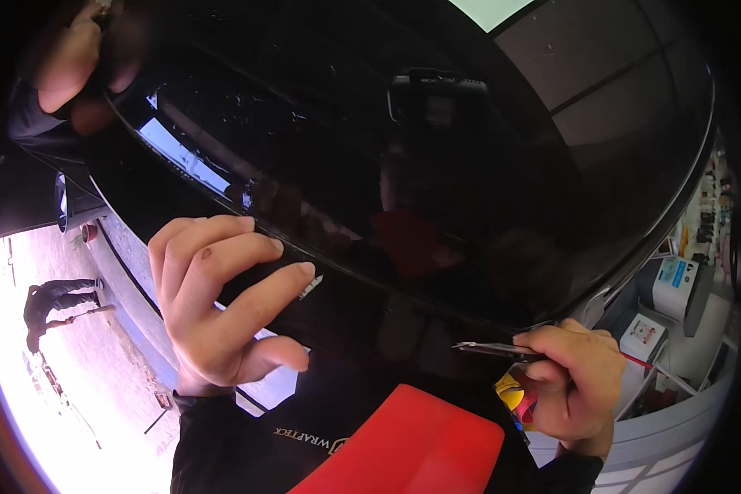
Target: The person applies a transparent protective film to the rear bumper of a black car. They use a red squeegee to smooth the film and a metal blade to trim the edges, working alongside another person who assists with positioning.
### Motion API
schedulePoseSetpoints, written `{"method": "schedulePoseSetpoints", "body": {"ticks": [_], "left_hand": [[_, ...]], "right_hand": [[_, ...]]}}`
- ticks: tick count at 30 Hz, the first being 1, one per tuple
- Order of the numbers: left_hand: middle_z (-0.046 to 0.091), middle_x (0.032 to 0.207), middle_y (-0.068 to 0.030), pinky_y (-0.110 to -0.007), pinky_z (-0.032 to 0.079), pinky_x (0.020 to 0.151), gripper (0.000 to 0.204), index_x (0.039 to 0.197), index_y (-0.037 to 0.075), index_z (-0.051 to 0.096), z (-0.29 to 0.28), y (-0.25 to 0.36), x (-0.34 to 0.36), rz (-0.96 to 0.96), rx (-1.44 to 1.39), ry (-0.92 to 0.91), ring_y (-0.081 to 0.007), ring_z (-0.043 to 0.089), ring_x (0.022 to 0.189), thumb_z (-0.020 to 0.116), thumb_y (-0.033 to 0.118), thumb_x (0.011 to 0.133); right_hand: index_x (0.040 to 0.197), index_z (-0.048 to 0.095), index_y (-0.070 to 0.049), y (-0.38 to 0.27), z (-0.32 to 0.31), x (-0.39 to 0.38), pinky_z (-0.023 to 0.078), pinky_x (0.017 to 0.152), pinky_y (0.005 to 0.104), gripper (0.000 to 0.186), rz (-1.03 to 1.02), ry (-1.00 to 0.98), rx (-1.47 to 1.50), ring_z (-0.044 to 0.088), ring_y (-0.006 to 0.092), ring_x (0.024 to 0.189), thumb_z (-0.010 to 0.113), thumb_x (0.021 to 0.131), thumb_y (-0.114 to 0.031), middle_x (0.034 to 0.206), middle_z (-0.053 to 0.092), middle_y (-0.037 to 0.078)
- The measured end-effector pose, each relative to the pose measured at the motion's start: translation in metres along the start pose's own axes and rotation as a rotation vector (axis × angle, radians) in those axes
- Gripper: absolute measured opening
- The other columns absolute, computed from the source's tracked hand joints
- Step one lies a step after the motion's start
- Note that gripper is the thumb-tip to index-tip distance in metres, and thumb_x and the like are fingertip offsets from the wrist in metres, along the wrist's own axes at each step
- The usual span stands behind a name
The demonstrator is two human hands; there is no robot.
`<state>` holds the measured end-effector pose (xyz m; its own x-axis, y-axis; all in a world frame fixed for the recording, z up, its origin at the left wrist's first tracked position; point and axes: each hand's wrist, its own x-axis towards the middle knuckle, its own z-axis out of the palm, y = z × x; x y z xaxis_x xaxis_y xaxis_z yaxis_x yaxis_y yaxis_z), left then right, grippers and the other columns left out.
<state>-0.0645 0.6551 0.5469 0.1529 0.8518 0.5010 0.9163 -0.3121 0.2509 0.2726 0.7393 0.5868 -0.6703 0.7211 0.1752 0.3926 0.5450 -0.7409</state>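
A glossy black curved car panel [469, 222] fills most of the view and mirrors the surroundings. My left hand [222, 305] has its fingers apart and bent, with the fingertips at the panel's near edge and the thumb held away. Between the thumb and fingers of my right hand [572, 375] is a slim metal knife [498, 350]. Its pointed tip faces left, close to the dark surface below the edge. Much of the knife's handle is hidden in my grip.
Another person's hand [78, 53] and dark sleeve are at the panel's far left end. A red pad-like piece [407, 445] lies against my dark clothing. At right, white boxes [671, 280] stand on a bench. Someone in dark clothes [53, 305] is farther off at left.
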Motion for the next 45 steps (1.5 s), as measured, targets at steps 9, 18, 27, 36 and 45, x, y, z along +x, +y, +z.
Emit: {"method": "schedulePoseSetpoints", "body": {"ticks": [9,18,27,36,45], "left_hand": [[0.065,0.098,-0.0049,-0.043,0.047,0.085,0.058,0.098,0.021,0.084,-0.008,-0.03,0.001,0.072,0.004,-0.072,-0.0271,0.065,0.099,0.057,0.072,0.098],[0.063,0.101,-0.0069,-0.044,0.043,0.087,0.058,0.106,0.023,0.084,-0.002,-0.012,-0.001,0.108,0.02,-0.098,-0.0272,0.062,0.104,0.046,0.068,0.11],[0.063,0.101,-0.0072,-0.043,0.041,0.09,0.058,0.106,0.023,0.084,0.0,-0.013,-0.003,0.093,0.01,-0.088,-0.0268,0.064,0.101,0.046,0.067,0.11],[0.063,0.101,-0.0077,-0.044,0.044,0.091,0.057,0.106,0.023,0.084,-0.001,-0.009,-0.002,0.104,0.037,-0.105,-0.0276,0.064,0.101,0.045,0.065,0.111],[0.064,0.103,-0.0089,-0.045,0.047,0.091,0.056,0.107,0.02,0.084,-0.002,-0.002,0.002,0.111,0.049,-0.115,-0.0294,0.066,0.099,0.048,0.063,0.111]], "right_hand": [[0.099,0.076,-0.002,-0.026,0.02,0.03,0.04,0.051,0.0333,0.033,0.044,-0.068,-0.357,0.056,0.021,0.051,0.092,0.088,-0.029,0.071,0.069,0.005],[0.106,0.077,0.003,-0.03,0.021,0.023,0.052,0.055,0.0327,0.028,0.013,-0.051,-0.287,0.07,0.0244,0.062,0.09,0.083,-0.005,0.081,0.075,0.012],[0.101,0.078,0.005,-0.037,0.025,0.032,0.053,0.053,0.0313,0.027,-0.017,-0.103,-0.327,0.069,0.0242,0.061,0.091,0.079,-0.002,0.082,0.075,0.014],[0.09,0.075,0.0,-0.031,0.019,0.025,0.046,0.047,0.0322,0.022,-0.007,-0.104,-0.295,0.063,0.0223,0.053,0.093,0.078,-0.005,0.07,0.067,0.009],[0.097,0.072,0.001,-0.034,0.019,0.015,0.05,0.052,0.0322,0.023,0.086,0.017,-0.26,0.066,0.0253,0.057,0.088,0.08,0.001,0.076,0.069,0.011]]}}
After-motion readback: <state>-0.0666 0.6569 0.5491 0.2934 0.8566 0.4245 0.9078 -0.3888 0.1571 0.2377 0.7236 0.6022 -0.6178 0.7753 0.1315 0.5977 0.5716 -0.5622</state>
